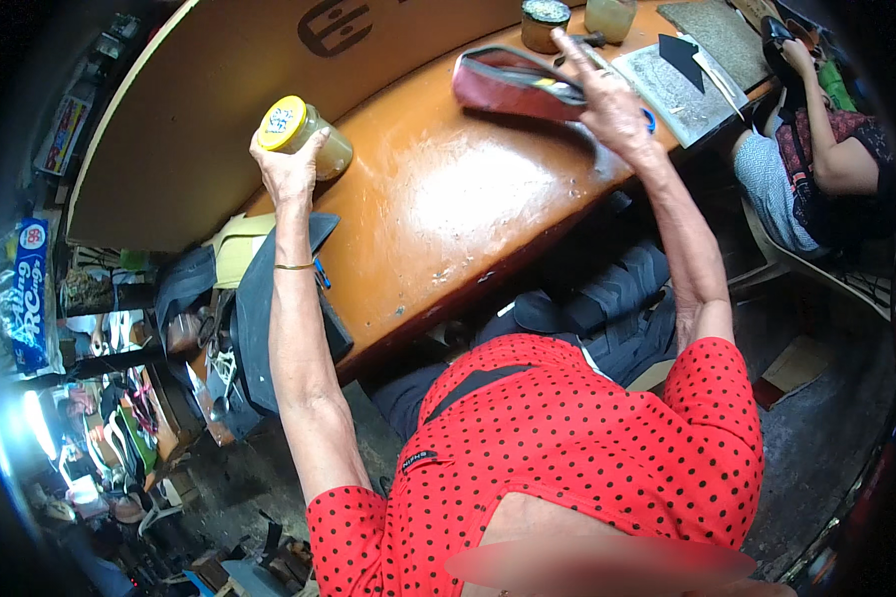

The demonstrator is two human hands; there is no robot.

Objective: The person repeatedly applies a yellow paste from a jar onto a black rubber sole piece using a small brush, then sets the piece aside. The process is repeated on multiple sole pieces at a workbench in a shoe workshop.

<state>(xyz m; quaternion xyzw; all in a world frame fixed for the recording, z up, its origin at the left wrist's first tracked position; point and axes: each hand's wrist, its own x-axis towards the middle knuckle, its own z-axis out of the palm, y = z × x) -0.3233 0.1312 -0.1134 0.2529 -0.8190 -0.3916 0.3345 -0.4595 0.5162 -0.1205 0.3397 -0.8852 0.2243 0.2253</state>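
Around a glass jar (335, 154) with a yellow lid, my left hand (291, 169) is closed. The jar leans on the left part of the orange-brown table, and its contents look pale and cloudy. My right hand (612, 107) is farther right, closed by the thumb side on the end of a dark red zip pouch (513, 88). One finger of that hand stretches up past the pouch; the grip itself is partly hidden and blurred. The pouch gapes along its zip, with something yellow showing inside.
Two more jars, one dark-topped (545, 28) and one pale (609, 18), stand at the table's back. A worn slab (672, 99) with a black cut piece lies right, near a seated person (816, 159). A tall board (199, 109) borders the table (418, 229).
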